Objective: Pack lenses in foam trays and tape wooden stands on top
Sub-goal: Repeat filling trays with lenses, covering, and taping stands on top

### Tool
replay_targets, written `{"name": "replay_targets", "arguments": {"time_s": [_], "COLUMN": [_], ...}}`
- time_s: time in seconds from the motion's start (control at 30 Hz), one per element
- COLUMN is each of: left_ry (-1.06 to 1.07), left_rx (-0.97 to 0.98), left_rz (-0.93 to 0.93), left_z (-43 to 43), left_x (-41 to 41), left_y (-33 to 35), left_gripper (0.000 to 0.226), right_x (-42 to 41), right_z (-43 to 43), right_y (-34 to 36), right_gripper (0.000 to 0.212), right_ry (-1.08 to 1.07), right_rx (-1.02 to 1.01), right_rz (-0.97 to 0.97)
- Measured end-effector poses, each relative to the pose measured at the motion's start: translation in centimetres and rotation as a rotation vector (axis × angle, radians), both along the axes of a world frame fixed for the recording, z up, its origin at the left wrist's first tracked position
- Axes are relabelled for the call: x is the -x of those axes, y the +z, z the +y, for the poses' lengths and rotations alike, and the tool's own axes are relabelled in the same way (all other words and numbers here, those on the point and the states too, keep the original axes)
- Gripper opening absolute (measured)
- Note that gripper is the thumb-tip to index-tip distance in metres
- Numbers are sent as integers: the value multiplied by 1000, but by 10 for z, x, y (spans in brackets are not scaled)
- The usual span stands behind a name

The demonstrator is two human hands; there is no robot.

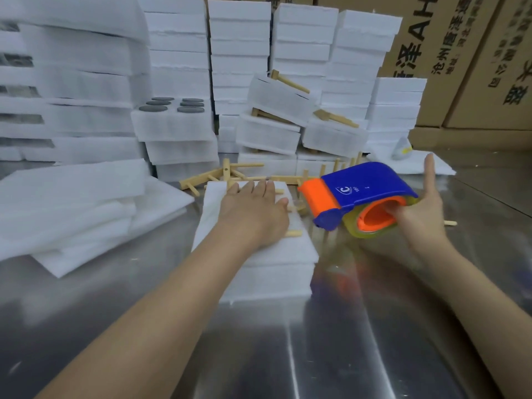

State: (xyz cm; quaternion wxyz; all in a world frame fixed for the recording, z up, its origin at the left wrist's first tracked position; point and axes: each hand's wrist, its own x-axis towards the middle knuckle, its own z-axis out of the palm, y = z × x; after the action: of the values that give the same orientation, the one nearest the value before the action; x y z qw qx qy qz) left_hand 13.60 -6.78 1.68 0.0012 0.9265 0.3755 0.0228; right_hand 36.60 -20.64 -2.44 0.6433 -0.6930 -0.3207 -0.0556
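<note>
Pressing the left hand (253,208) flat, fingers straight, on a pale wooden peg stand (293,233) lying on top of the white rectangular foam tray (267,272) mid shiny metal bench (316,355). Holding a blue-and-orange plastic tape dispenser (365,188) with a clear roll in the right hand (423,208), just right of that tray, up off the bench: some fingers curled into the orange core, one sticking straight up. Further back, loose wooden stands (230,171), tall stacks of white foam trays (239,53), one open tray showing round dark lenses (190,109). Behind all that, brown cardboard boxes (449,53).
</note>
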Motion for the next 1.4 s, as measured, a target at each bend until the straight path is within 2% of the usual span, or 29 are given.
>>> {"name": "replay_targets", "arguments": {"time_s": [0.13,0.23,0.4,0.43,0.5,0.53,0.6,0.67,0.87,1.03,1.2,1.3,1.4], "left_ry": [-7,-2,151,179,136,90,-22,-112,-155,-152,-180,-174,-157], "left_rx": [-21,-11,175,206,193,154,94,116,195,351,361,353,300], "left_rz": [18,19,108,66,-174,-301,-377,-337,-340,-555,-694,-690,-601], "left_z": [-1,0,-7,-10,-20,-27,-36,-36,-22,-17,-16,-14,-15], "left_x": [3,1,-18,-26,-41,-47,-58,-64,-65,-65,-64,-66,-70], "left_y": [-1,-2,27,33,34,31,20,11,4,2,1,0,0], "left_gripper": [58,58,57,50,19,14,14,17,28,35,27,28,30], "right_x": [-38,-47,-44,-44,-43,-43,-42,-43,-49,-45,-39,-36,-34], "right_z": [-36,-49,-42,-43,-47,-48,-49,-49,-59,-63,-63,-62,-60], "right_y": [6,-2,1,1,1,1,3,5,14,21,24,25,26], "right_gripper": [100,90,74,74,74,75,76,75,84,73,69,62,57], "right_ry": [-117,-119,-55,-39,-27,-22,5,36,176,235,223,181,132], "right_rx": [-72,-46,-39,-36,-30,-27,-27,-20,8,29,4,18,44], "right_rz": [-50,-75,-112,-117,-139,-156,-177,-194,-168,-232,-347,-433,-485]}}
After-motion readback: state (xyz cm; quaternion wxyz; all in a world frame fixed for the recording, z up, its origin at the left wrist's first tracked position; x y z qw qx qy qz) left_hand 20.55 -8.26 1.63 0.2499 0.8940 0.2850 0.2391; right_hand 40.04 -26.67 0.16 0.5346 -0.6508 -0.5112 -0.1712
